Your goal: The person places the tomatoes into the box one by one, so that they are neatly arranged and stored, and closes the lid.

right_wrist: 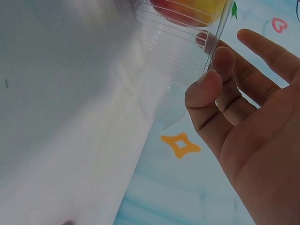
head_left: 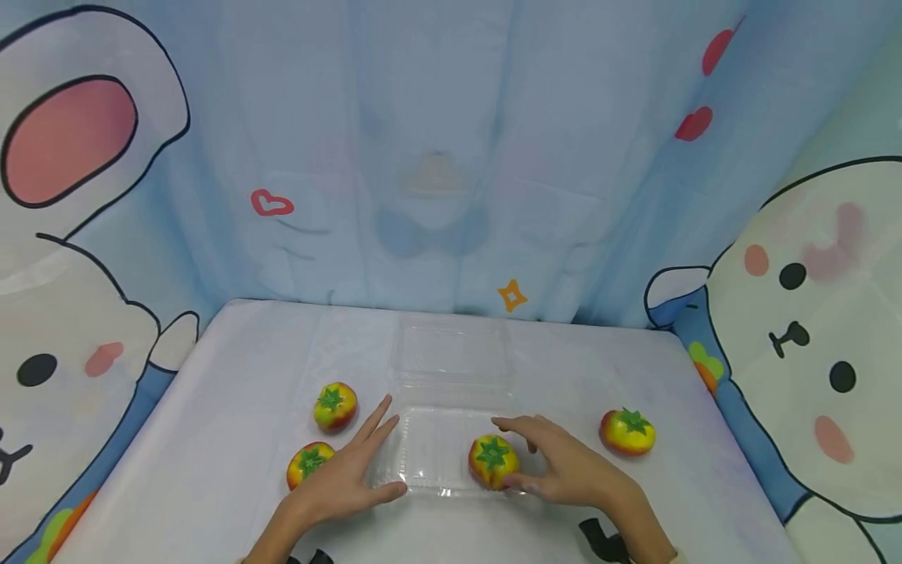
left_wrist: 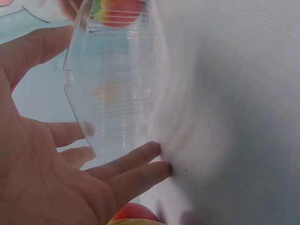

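A clear plastic clamshell box (head_left: 437,450) lies opened on the table, its lid (head_left: 454,352) folded back. In the box's right part sits a red-and-yellow persimmon-like fruit (head_left: 491,462) with a green star-shaped top. My left hand (head_left: 352,478) spreads its fingers along the box's left side, nothing gripped. At the right side, my right hand (head_left: 560,462) has loosely bent fingers at the rim, its thumb close to the fruit. In the right wrist view the fingertips (right_wrist: 204,91) lie right at the box's edge.
Two similar fruits, an upper one (head_left: 335,406) and a lower one (head_left: 308,462), lie left of the box, the lower partly behind my left hand. Another fruit (head_left: 627,432) stands to the right. A cartoon-printed curtain (head_left: 451,157) hangs behind the white-covered table (head_left: 282,352).
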{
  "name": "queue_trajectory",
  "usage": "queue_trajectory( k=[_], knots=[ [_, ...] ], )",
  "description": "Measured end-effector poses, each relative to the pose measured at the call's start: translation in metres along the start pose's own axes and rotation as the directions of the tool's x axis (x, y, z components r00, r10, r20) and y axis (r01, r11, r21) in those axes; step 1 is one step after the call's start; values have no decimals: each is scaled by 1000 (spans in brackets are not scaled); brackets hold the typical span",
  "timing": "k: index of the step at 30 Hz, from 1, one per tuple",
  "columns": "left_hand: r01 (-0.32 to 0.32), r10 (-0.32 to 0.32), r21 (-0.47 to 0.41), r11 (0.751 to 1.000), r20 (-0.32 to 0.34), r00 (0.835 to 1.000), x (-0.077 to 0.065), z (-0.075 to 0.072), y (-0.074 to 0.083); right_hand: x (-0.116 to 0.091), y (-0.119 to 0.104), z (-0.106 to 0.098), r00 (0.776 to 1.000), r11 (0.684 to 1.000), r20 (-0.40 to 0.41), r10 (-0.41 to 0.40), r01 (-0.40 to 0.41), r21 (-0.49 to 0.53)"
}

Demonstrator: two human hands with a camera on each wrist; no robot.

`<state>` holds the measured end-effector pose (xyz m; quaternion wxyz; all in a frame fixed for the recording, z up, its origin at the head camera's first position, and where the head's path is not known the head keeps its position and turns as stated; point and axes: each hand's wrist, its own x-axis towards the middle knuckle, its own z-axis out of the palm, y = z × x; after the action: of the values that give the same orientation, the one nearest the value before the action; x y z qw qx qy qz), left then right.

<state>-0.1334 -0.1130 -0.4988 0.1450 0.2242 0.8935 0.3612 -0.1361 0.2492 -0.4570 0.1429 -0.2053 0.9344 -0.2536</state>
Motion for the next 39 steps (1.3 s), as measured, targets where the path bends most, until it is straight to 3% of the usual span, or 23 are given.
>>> queue_trajectory(
  k=[6,10,16,22,27,34,39],
  knots=[
    [4,-4,1,1000,8,1000,0,2,0,-10,9,-6,998,999,-55,-18,20,30],
    [-2,2,10,1000,13,1000,-1,2,0,-18,16,-17,992,999,-124,40,-37,24],
    [-16,16,3,1000,8,1000,2,0,0,-32,34,-36,957,993,-271,102,-116,-38],
    [-4,4,5,1000,17,1000,1,0,-1,-47,60,-50,921,983,-366,135,-170,-65],
    [-16,16,4,1000,10,1000,1,-1,0,-59,82,-60,903,967,-382,199,-243,-71],
    [-18,18,6,1000,14,1000,2,-3,4,-69,111,-59,883,949,-396,251,-305,-78],
    [-20,20,12,1000,16,1000,2,-4,4,-70,126,-56,885,939,-370,282,-334,-84]
  ],
)
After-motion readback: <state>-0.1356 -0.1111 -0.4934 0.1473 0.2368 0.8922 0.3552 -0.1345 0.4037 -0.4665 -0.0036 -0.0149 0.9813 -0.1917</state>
